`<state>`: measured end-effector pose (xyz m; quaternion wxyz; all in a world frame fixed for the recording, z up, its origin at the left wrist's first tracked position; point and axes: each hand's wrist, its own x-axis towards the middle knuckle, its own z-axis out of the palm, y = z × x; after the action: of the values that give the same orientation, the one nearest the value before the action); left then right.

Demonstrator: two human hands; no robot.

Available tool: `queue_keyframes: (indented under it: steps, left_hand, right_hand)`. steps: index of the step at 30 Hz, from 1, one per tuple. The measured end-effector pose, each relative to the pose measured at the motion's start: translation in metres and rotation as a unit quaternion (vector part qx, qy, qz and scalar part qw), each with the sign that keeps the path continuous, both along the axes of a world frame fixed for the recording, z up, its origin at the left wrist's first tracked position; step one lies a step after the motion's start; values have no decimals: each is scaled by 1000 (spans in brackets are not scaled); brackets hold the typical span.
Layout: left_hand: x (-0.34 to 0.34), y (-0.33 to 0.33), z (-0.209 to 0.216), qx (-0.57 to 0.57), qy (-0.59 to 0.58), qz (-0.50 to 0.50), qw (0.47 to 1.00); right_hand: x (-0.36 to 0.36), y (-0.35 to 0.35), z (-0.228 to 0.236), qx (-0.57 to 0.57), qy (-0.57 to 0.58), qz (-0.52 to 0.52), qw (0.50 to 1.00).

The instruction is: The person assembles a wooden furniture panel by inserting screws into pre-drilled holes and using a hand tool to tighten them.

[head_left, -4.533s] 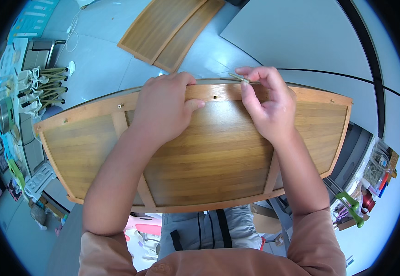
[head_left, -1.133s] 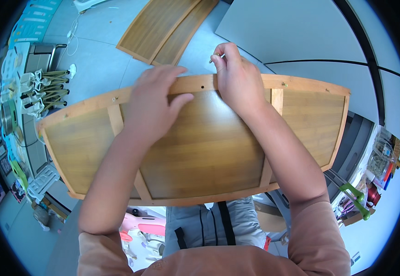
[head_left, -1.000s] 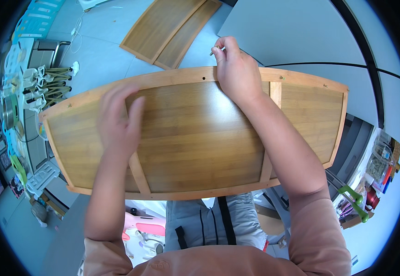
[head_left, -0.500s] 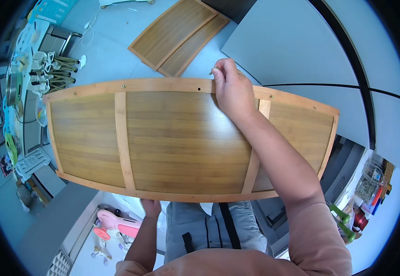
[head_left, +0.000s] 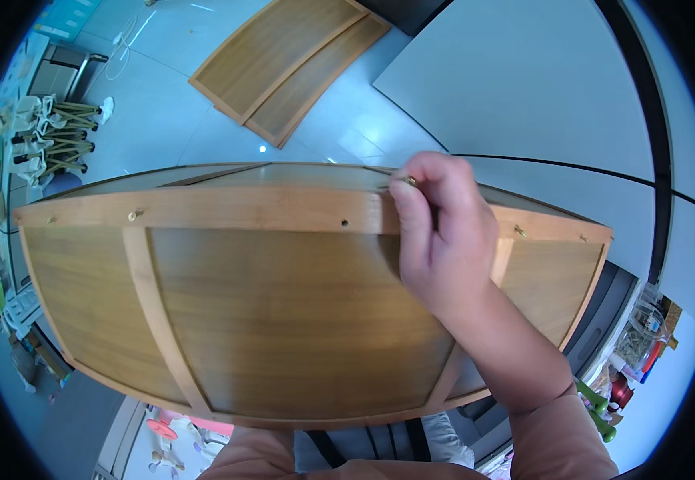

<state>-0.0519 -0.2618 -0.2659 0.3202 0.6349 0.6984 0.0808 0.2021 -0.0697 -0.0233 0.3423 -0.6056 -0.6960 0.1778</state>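
A long wooden panel (head_left: 299, 312) with a light wood frame lies across my body, its far rail tilted up toward me. Small brass-coloured pegs (head_left: 136, 214) stick out of that rail, and one dark hole (head_left: 345, 223) shows near its middle. My right hand (head_left: 451, 224) is over the rail, right of the hole. Its thumb and forefinger are closed in a pinch on a small brass-coloured screw (head_left: 410, 182). My left hand is hidden behind the panel; only the left sleeve (head_left: 255, 452) shows at the lower edge.
Two more framed wooden panels (head_left: 283, 64) lie overlapped on the tiled floor beyond. A large pale cabinet (head_left: 523, 88) stands at the right. Folded stools (head_left: 59, 136) are at the left; jars and bottles (head_left: 635, 344) crowd a surface at the right.
The panel has tipped and come nearer, so its far rail shows more fully. My right hand has moved with it toward me. My left hand has gone out of sight.
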Motion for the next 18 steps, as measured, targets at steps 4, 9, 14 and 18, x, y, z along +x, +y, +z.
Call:
queue_keyframes:
  steps: [4,9,14,18]
  left_hand:
    - [2,14,-7,4,1,4,1000]
    - [6,19,-6,-6,-7,2,1000]
    - [7,21,-3,-11,-11,1,1000]
    - [5,23,-2,-15,-12,2,1000]
  right_hand:
    - [-2,-5,1,12,64,-33,997]
    - [-1,0,-2,2,82,-31,996]
    - [9,4,-4,-2,52,5,999]
    - [6,6,-6,23,73,-22,997]
